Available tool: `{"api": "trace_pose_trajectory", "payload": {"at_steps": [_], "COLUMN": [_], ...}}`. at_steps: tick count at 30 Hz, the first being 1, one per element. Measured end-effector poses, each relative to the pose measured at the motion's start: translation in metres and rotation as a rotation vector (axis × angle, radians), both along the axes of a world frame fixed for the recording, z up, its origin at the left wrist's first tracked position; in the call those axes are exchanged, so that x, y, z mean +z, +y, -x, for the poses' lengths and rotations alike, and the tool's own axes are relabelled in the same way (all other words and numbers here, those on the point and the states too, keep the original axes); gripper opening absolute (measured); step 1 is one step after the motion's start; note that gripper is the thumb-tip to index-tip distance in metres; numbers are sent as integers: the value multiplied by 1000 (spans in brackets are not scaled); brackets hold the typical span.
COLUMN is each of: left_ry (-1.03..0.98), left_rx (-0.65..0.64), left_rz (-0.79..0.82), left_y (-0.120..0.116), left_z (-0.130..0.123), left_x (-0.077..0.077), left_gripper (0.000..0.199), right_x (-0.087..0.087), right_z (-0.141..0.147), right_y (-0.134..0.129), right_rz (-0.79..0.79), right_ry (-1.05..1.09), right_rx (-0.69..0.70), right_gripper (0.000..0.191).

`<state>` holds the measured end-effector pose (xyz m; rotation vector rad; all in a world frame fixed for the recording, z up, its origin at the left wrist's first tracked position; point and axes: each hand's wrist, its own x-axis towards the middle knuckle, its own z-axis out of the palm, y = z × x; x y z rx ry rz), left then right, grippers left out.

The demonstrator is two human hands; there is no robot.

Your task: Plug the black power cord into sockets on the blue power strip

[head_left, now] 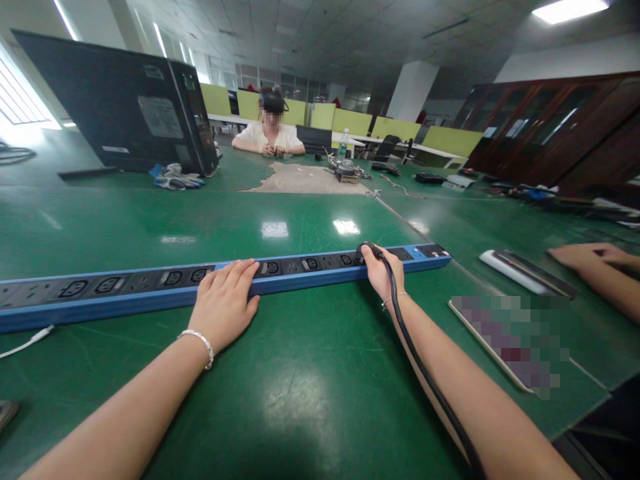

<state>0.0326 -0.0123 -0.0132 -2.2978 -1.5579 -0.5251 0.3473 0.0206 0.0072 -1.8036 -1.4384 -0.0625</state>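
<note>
Stretching out toward twelve o'clock, a glossy green tabletop (300, 400) is filling most of the view beneath a low ceiling. Tall dark-brown wooden cabinets with glass doors (540, 127) are standing at two o'clock. Across the table, at eleven o'clock, a person in a white top (273, 133) is sitting with forearms resting on the surface. At ten o'clock, a large black box-shaped computer case (165, 120) is standing. A long blue-edged power strip with black sockets (290, 269) is lying crosswise, running from nine o'clock toward three. At eight o'clock, the left hand (227, 293) is resting palm-down across the strip, its fingers lying extended side by side and its thumb standing apart along the near edge. At four o'clock, the right hand (384, 272) is pinching a black plug (362, 253) against the strip; how deeply the plug is sitting, one cannot tell. At three o'clock, another person's hands (587, 255) are resting, with a white-and-black oblong object (527, 272) lying near them. Below that, a flat pale-edged slab with a blurred top (495, 343) is lying at four o'clock. From the plug, a thick black cord (413, 347) is trailing along the right forearm toward five o'clock. A silvery bracelet (207, 347) is circling the left wrist.
</note>
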Motion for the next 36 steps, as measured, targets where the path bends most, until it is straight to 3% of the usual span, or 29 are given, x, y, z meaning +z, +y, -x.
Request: {"api": "trace_pose_trajectory", "payload": {"at_steps": [12, 20, 36], "left_ry": [-12, -35, -23], "left_rx": [3, -2, -1], "left_rz": [20, 29, 20], "left_y": [0, -2, -2], "left_z": [1, 0, 0], "left_x": [0, 1, 3], "left_gripper": [51, 51, 51], "right_x": [-23, -16, -22], "right_z": [0, -7, 9], "right_y": [-7, -8, -8], "right_rz": [-115, 19, -56], "right_ry": [-139, -211, -114], "right_rx": [31, 64, -67], "right_gripper": [40, 41, 37]}}
